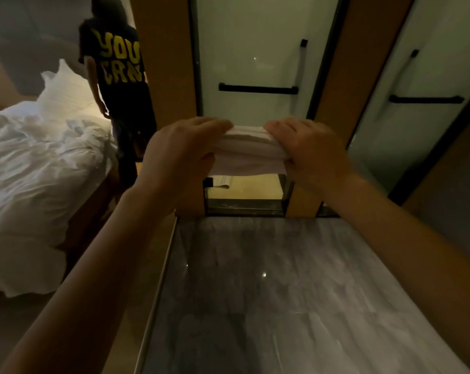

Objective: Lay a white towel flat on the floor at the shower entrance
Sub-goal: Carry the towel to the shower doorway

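A folded white towel [248, 151] hangs in the air in front of me, held between both hands. My left hand [184, 155] grips its left end, fingers curled over the top. My right hand [309, 152] grips its right end the same way. The towel is bunched in several folds, and its lower edge droops. Behind it stands a frosted glass door [255, 49] with a black bar handle [258, 89]. Below the hands lies a grey marble floor [282, 292], with a dark sill [244, 207] at the door's foot.
Wooden frames [166, 63] flank the glass door, and a second frosted door [422, 103] stands to the right. An unmade bed with white linen [34, 171] fills the left. A person in a black shirt [118, 76] stands beside the bed. A metal floor strip [158, 292] edges the marble.
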{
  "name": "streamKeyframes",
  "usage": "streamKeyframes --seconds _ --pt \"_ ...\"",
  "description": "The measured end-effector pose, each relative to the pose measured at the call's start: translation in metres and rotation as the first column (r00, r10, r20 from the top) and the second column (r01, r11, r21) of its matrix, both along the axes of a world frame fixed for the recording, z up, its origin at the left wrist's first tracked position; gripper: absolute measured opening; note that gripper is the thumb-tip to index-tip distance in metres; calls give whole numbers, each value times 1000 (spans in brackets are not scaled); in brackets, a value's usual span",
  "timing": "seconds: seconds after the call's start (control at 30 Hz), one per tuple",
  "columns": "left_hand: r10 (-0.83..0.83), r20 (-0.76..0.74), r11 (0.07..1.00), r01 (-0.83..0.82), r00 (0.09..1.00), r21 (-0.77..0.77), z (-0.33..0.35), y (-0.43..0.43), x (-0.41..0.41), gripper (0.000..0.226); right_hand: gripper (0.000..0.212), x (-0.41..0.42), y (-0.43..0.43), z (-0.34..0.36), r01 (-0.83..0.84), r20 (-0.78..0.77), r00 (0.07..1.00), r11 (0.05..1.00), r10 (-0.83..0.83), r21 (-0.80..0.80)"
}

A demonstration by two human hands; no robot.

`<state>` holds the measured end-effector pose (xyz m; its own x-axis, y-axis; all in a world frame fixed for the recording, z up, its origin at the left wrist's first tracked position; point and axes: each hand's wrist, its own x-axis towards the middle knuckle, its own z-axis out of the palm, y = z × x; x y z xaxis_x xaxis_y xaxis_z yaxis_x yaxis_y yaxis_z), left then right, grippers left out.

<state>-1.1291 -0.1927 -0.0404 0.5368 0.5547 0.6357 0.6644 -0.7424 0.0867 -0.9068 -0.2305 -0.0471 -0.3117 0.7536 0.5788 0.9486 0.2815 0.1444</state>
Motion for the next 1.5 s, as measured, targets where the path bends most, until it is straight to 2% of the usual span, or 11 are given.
streamKeyframes --seconds 0.43,0.7,1.03,1.3,1.5 --pt "-121 -58 993 120 991 -14 -14 45 28 47 50 22 14 -17 105 -56 993 994 -107 -28" --pt "-134 -38 991 134 990 -20 -23 77 27 45 51 20 46 -24 152 -19 988 988 -153 -41" --pt "-123 -31 992 123 992 -10 -29 119 42 46 53 38 97 -35 108 -30 994 994 -108 1" --pt "-72 -61 997 71 996 -24 -47 178 96 46 56 96 161 -49 56 -16 998 998 -56 7" --pt "-30 -85 999 28 996 -27 -51 225 141 43 51 143 214 -55 17 -34 999 1000 -16 17"
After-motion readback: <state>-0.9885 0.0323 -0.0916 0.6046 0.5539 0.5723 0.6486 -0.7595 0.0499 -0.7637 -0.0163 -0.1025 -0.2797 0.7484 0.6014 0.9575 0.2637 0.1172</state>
